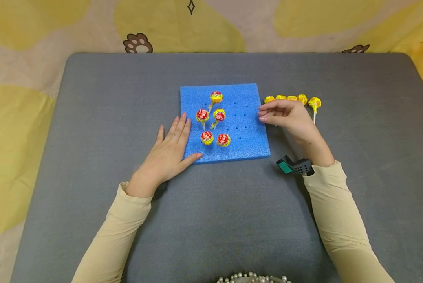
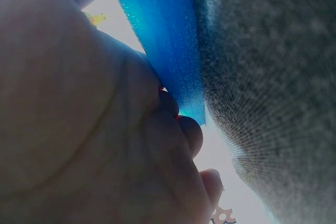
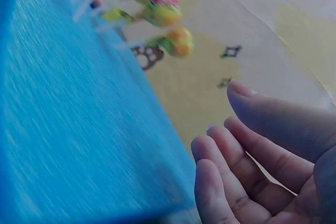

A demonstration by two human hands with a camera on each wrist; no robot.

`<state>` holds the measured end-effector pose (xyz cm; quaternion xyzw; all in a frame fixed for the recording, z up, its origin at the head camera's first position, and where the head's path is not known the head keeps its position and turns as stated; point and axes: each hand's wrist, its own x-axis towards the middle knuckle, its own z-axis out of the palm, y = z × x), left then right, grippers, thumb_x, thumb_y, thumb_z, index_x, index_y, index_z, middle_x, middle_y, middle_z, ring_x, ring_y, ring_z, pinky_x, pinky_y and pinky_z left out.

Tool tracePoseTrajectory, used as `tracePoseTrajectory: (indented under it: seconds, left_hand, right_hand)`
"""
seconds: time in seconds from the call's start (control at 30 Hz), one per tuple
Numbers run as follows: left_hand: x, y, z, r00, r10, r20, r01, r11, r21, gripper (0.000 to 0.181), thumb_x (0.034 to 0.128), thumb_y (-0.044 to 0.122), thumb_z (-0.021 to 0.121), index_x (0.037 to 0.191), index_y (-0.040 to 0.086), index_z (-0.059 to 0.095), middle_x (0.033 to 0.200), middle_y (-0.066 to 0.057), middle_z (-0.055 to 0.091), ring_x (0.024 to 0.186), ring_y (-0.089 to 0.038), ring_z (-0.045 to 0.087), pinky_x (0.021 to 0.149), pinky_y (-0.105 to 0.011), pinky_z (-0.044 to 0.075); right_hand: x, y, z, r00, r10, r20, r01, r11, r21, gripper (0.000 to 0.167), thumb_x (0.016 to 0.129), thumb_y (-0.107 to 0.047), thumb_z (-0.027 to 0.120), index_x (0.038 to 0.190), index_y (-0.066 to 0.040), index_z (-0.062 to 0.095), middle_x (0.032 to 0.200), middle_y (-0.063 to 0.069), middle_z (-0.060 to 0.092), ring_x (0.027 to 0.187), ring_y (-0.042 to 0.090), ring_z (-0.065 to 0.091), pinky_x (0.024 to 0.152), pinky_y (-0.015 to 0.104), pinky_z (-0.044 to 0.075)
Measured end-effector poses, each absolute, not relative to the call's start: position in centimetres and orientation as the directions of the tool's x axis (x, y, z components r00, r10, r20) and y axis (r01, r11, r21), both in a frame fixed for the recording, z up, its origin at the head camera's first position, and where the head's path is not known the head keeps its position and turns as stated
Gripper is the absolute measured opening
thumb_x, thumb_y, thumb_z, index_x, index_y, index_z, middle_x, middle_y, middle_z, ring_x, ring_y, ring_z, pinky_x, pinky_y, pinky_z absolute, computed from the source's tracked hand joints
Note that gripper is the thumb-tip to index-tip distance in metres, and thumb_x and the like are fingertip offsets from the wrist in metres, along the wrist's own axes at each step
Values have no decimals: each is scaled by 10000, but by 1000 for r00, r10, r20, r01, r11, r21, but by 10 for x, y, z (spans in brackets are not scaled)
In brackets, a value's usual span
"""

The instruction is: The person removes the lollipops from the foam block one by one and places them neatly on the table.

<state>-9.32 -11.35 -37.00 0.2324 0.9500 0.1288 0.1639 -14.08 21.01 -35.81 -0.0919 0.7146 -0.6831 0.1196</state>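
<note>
Several lollipops in yellow wrappers with red tops stand on their sticks in the left half of a blue foam board. Spread along the board's left edge, my left hand has straight fingers, with the thumb on the near left corner. My right hand hovers at the board's right edge, fingers loosely bent. The right wrist view shows nothing between that thumb and those fingers. Beyond this hand lies a row of loose lollipops, partly hidden behind it.
Small holes dot the right half of the board. The board lies on a grey table, with a yellow patterned cloth behind the far edge. A black and green device sits at my right wrist.
</note>
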Motion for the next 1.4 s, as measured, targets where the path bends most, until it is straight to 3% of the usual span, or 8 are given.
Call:
tracePoseTrajectory:
  seconds: [0.3, 0.6, 0.9, 1.13, 1.4]
  left_hand:
    - [-94, -113, -370, -837, 486, -253, 402, 858, 321, 908, 923, 551, 466, 1506, 32, 2, 1569, -99, -106, 1424, -230, -123, 1102, -554, -37]
    - [-94, -113, -370, -838, 483, -253, 399, 860, 318, 908, 921, 553, 467, 1507, 32, 7, 1569, -97, -109, 1425, -230, -121, 1103, -551, -38]
    - [-94, -112, -369, -836, 485, -255, 399, 858, 324, 902, 926, 549, 462, 1506, 30, 5, 1569, -101, -104, 1423, -225, -124, 1103, -553, -35]
    - [-95, -113, -369, -836, 484, -258, 400, 860, 317, 899, 928, 556, 454, 1506, 32, 8, 1568, -96, -108, 1424, -228, -120, 1103, -556, -29]
    - [-94, -113, -369, -836, 480, -266, 394, 862, 319, 903, 925, 554, 460, 1505, 31, 7, 1569, -97, -106, 1425, -232, -118, 1103, -554, -35]
  right_hand:
    - [-136, 186, -362, -909, -413, -48, -10, 138, -990, 278, 824, 80, 667, 1072, 178, 591, 943, 91, 702, 832, 127, 673, 777, 230, 523]
    - [-127, 162, -365, -881, -465, -88, 52, 90, -995, 289, 810, 110, 659, 1086, 169, 596, 1006, 184, 676, 857, 180, 672, 754, 291, 540]
    - [-116, 144, -373, -859, -512, -2, -35, 62, -997, 310, 769, 130, 695, 1070, 139, 621, 995, 111, 678, 862, 187, 646, 775, 301, 526]
    - [-109, 132, -381, -874, -470, 119, -182, 90, -979, 275, 735, 104, 744, 997, 101, 659, 967, 154, 655, 912, 184, 617, 851, 319, 496]
    - [-105, 131, -381, -916, -386, 112, -143, 52, -988, 227, 749, 124, 717, 967, 86, 664, 971, 180, 644, 907, 199, 613, 845, 316, 500]
